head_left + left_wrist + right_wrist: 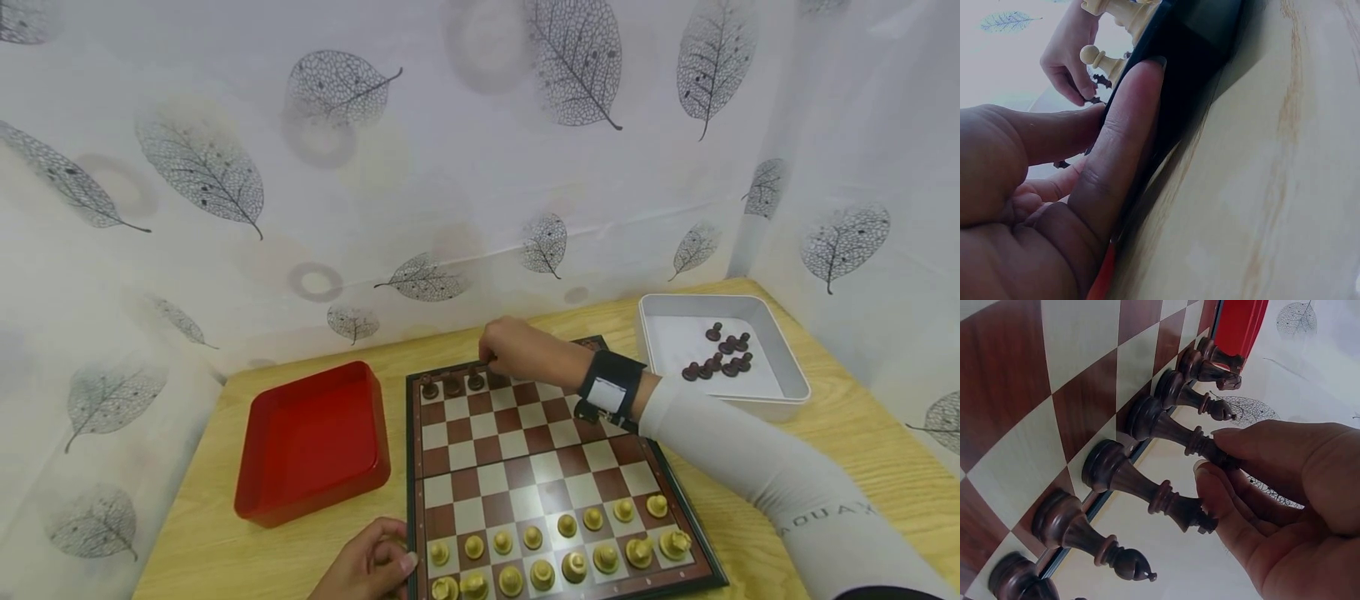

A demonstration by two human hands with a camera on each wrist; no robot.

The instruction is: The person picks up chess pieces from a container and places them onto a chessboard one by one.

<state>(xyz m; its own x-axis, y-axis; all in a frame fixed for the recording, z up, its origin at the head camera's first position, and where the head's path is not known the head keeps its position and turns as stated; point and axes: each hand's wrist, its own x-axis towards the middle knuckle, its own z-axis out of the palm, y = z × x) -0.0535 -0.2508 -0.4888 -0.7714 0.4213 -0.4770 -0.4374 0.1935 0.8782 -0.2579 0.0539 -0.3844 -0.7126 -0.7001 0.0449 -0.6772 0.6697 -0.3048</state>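
The chessboard [480, 479] lies on the table with several light pieces [573, 567] in two rows at its near side. At the far edge my right hand [521, 350] pinches the top of a dark queen [1169, 428] between thumb and finger; its base is at the board and its crown is hidden. In the right wrist view a dark king [1141, 484] and a bishop [1088, 534] stand on one side of it, another bishop [1188, 397] on the other. My left hand [367, 562] grips the board's near left edge, finger along the side.
A red tray [251, 450] sits left of the board. To the right, a white tray [787, 392] contains several dark pawns [716, 362]. A leaf-patterned cloth [450, 167] hangs behind the wooden table [191, 517].
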